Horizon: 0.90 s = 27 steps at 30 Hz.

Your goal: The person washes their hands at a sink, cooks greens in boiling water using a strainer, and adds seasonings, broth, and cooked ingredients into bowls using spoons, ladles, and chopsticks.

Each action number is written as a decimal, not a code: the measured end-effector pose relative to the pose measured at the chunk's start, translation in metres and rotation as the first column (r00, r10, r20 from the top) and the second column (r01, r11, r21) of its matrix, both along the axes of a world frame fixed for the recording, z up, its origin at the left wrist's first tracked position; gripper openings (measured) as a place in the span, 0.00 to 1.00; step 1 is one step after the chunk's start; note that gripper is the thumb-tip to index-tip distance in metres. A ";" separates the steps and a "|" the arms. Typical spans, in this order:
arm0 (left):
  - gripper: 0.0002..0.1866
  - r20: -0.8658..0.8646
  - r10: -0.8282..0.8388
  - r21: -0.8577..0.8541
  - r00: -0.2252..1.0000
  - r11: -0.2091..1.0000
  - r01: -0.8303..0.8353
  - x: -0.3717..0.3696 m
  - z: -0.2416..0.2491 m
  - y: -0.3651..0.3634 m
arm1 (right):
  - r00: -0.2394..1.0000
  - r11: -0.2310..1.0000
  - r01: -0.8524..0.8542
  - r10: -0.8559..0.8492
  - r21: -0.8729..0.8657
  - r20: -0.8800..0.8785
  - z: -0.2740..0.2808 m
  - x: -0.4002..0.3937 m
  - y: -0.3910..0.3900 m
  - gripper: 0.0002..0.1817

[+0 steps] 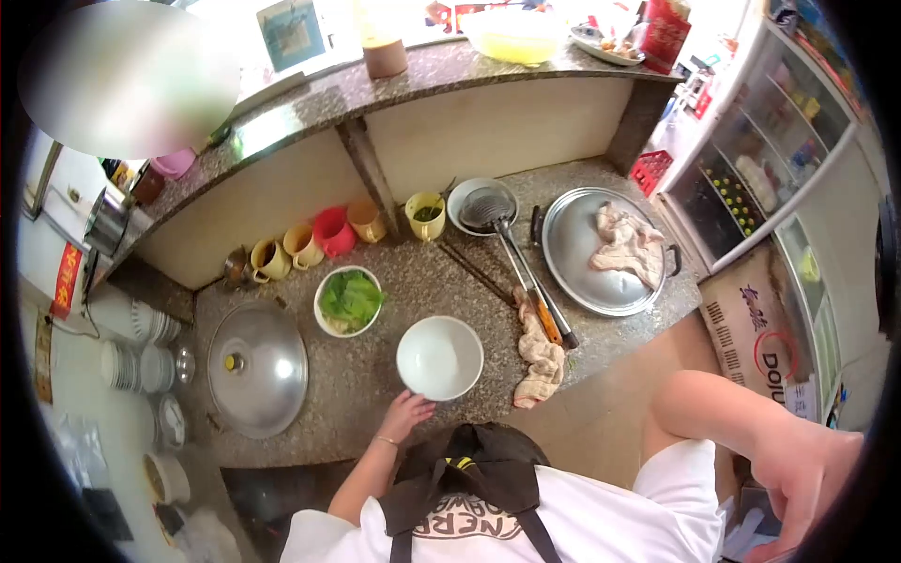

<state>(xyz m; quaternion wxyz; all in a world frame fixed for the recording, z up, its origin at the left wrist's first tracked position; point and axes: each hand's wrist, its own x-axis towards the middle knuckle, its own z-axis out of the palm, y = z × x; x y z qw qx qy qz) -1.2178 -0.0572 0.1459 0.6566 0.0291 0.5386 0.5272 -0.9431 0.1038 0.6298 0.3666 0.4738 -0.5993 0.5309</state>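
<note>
My left hand [405, 414] rests on the granite counter [366, 375] with its fingers on the near rim of an empty white bowl [439, 357]. Just beyond that bowl stands a second white bowl filled with green leaves [349, 301]. My right hand [809, 483] is off to the right, away from the counter, low near some whitish things at the frame's edge; what it touches is unclear. I wear a white shirt and a dark apron.
A domed metal lid [256, 367] covers a pot at left. Coloured cups [302, 246] line the back wall. A strainer ladle [488, 210], chopsticks, a rag [542, 352] and a lidded wok with a cloth [601, 250] sit at right. A drinks fridge [751, 169] stands further right.
</note>
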 end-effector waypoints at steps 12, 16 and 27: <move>0.18 -0.519 0.173 0.140 0.837 0.983 -0.117 -0.060 0.050 0.159 | 0.771 0.767 0.520 -0.233 -0.376 0.593 -0.181 0.039 0.100 0.24; 0.27 -0.441 0.126 0.126 0.889 0.989 -0.078 -0.079 0.037 0.259 | -0.314 0.626 0.700 -0.162 0.343 0.936 -0.294 0.054 0.073 0.13; 0.12 -0.467 0.219 0.115 0.857 0.976 -0.186 -0.081 0.011 0.320 | -0.512 0.506 0.689 -0.168 0.519 0.842 -0.359 0.078 0.056 0.15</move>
